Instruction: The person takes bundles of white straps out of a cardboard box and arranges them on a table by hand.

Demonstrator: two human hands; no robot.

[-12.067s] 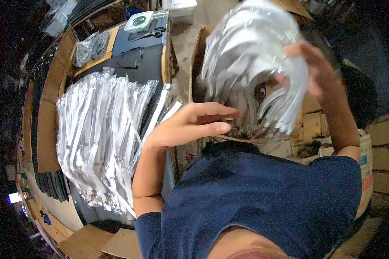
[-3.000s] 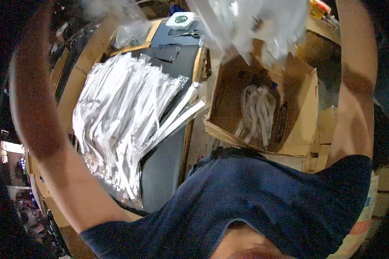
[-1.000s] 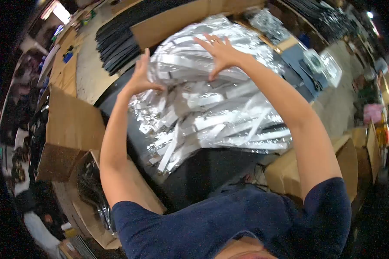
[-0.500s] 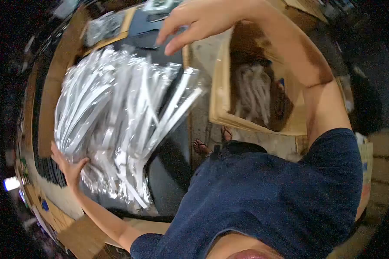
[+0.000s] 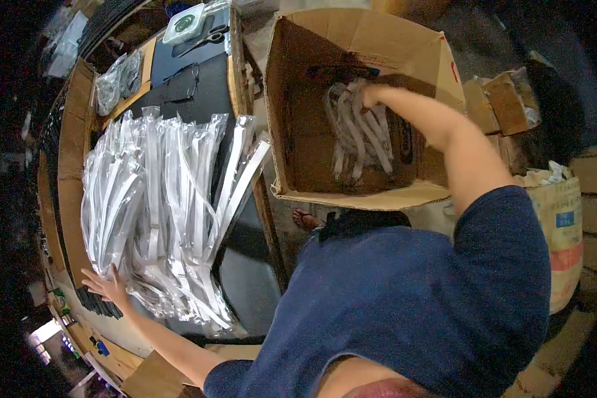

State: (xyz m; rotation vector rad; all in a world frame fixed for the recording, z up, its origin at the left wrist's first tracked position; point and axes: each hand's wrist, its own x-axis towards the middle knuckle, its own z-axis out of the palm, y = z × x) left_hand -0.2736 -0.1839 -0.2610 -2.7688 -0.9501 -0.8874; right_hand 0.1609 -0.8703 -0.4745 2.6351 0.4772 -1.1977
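A wide pile of white strips in clear plastic sleeves (image 5: 159, 205) covers much of the dark tabletop. My left hand (image 5: 109, 288) rests at the pile's lower left edge with its fingers spread, holding nothing. Inside a large open cardboard box (image 5: 365, 197), my right hand (image 5: 371, 98) reaches down to the top end of a smaller bundle of sleeved white strips (image 5: 361, 136). The fingers of that hand are in shadow and partly hidden, so whether they grip the bundle is unclear.
Black scissors (image 5: 209, 40), a white container (image 5: 184, 25) and eyeglasses (image 5: 191, 83) lie at the table's far end. A clear plastic bag (image 5: 119, 83) is at the far left. Right of me stand a full woven sack (image 5: 564, 232) and a small open carton (image 5: 511, 106).
My right hand has moved from above the table's far end down into the box. My left hand stays by the pile, its fingers now more spread. The view has shifted, showing more of the box.
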